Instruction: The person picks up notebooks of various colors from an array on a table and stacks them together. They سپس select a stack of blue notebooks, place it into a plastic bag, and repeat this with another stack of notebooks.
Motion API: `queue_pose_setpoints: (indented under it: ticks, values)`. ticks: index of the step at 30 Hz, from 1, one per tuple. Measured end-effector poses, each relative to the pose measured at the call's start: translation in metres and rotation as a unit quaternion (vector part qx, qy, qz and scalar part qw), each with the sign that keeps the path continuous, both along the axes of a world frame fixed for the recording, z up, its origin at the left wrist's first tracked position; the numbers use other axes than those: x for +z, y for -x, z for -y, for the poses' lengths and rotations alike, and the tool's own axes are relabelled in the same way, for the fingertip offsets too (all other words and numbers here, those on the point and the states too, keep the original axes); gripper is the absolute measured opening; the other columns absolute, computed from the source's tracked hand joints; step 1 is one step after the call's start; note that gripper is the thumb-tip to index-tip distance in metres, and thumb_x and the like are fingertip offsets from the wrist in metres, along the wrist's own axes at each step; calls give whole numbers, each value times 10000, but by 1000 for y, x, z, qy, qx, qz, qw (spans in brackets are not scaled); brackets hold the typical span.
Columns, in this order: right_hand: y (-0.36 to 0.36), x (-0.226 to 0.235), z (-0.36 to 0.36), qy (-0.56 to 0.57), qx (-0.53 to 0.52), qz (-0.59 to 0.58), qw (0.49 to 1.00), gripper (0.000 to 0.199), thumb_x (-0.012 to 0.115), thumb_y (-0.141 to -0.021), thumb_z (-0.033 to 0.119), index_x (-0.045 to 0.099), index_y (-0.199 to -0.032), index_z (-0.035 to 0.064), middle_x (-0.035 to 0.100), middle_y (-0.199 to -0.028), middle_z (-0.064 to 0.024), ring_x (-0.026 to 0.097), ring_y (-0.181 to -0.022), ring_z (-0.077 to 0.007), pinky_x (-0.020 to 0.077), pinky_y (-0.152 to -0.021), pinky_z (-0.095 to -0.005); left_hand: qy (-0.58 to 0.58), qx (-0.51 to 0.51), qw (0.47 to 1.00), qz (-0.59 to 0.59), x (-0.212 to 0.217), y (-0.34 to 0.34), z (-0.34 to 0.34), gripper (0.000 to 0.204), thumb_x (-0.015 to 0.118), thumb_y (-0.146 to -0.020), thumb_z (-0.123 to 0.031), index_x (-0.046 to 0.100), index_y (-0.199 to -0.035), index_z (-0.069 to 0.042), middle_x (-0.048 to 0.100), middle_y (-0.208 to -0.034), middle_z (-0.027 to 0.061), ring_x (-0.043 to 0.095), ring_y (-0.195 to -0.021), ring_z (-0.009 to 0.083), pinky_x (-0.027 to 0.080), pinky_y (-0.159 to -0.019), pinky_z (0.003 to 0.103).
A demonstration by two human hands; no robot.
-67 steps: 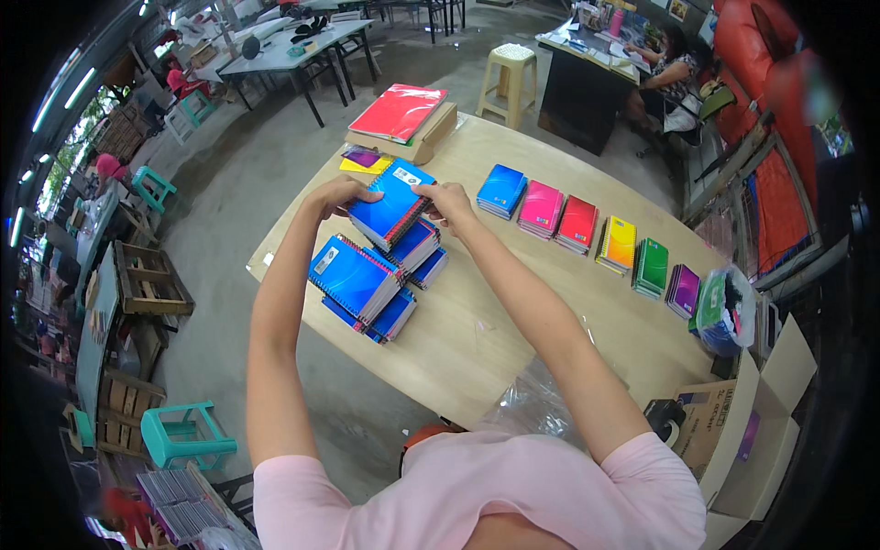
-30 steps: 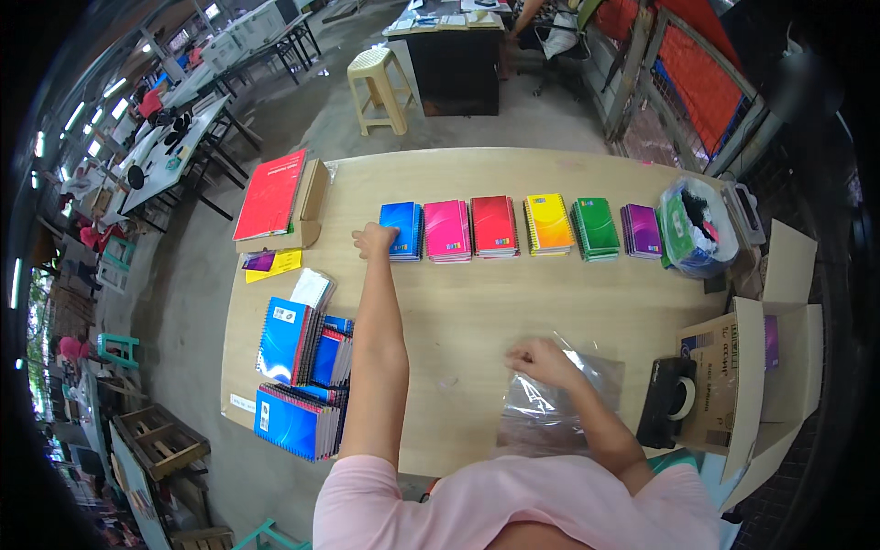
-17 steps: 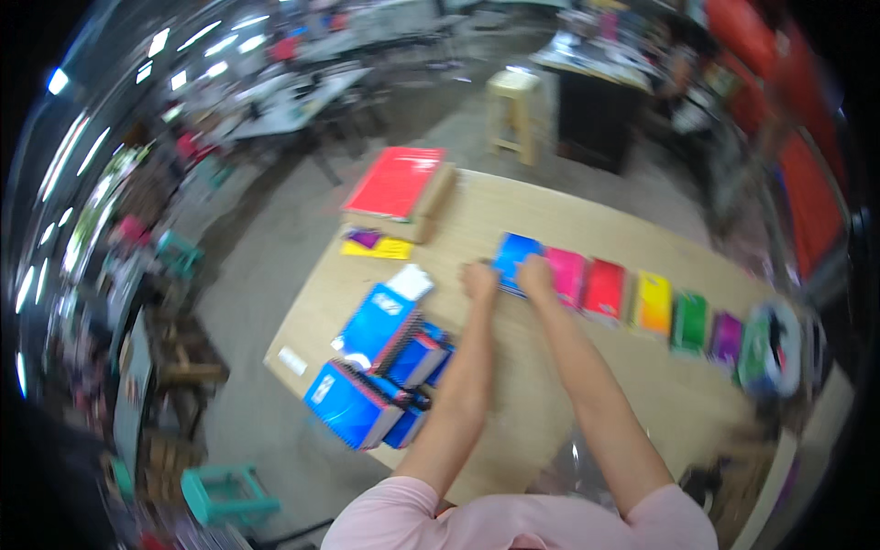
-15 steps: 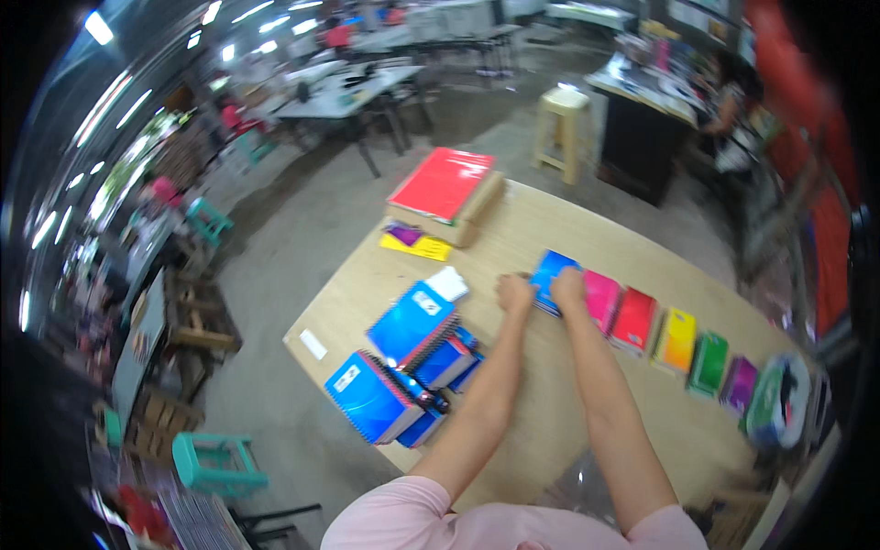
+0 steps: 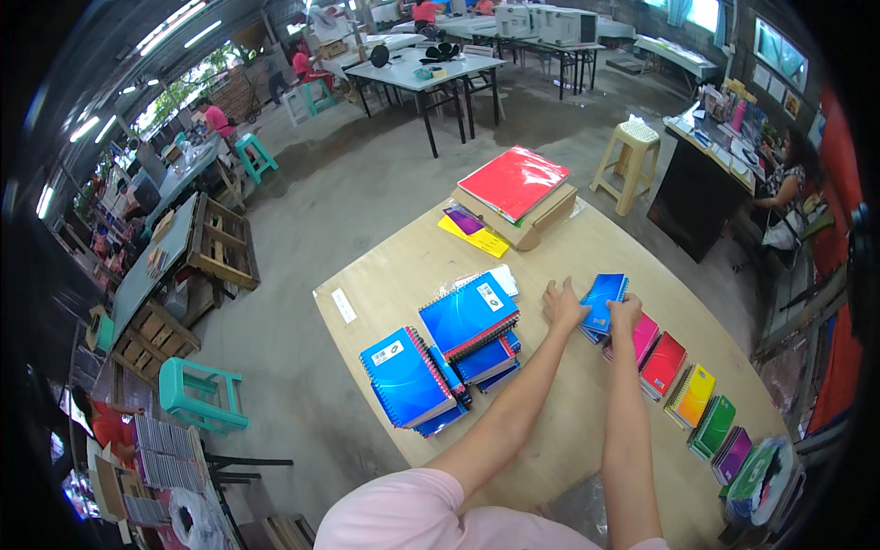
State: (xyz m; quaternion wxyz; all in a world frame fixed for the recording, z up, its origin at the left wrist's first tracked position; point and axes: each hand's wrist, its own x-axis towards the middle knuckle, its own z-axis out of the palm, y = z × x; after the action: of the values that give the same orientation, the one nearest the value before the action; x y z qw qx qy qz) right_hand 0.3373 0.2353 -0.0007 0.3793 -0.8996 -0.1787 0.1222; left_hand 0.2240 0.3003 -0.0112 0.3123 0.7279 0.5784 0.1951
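A small blue spiral notebook lies tilted at the left end of a row of small notebooks, over what looks like another blue one. My right hand grips its lower right edge, thumb on the cover. My left hand rests at its left edge, fingers spread and the thumb side against it. Down to the right follow a pink notebook, a red notebook, a yellow notebook, a green notebook and a purple notebook. Beneath my left hand is bare wood.
Larger blue spiral notebooks lie in stacks left of my arms on the wooden table. A cardboard box with a red pack stands at the far edge. A plastic-wrapped bundle sits at the right end.
The view has shifted, so the table sits further right in it. My left hand's fingers are more spread. The blue notebook stays between both hands, at the row's left end.
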Motion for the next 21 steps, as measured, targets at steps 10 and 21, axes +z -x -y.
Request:
queue_pose_setpoints:
  ticks: [10,21]
  values:
    - [-28,1,138,-358,-21,-233,904,148,663,-869,111,645,-961,-4,656,-823,-47,592,-609,-90,481,-508,-196,601,-106,598,520,-51,89,57,482,627,-909,-293,466,-1266,-13,596,-1202,173,624,-1034,291,525,-897,486]
    - [-39,3,123,142,-34,44,988,351,687,-788,265,670,-1050,32,586,-1128,-240,603,-1007,-374,527,-840,-479,629,-113,559,528,-59,118,150,523,587,-942,-277,400,-1332,17,552,-1269,172,591,-1114,294,518,-928,474]
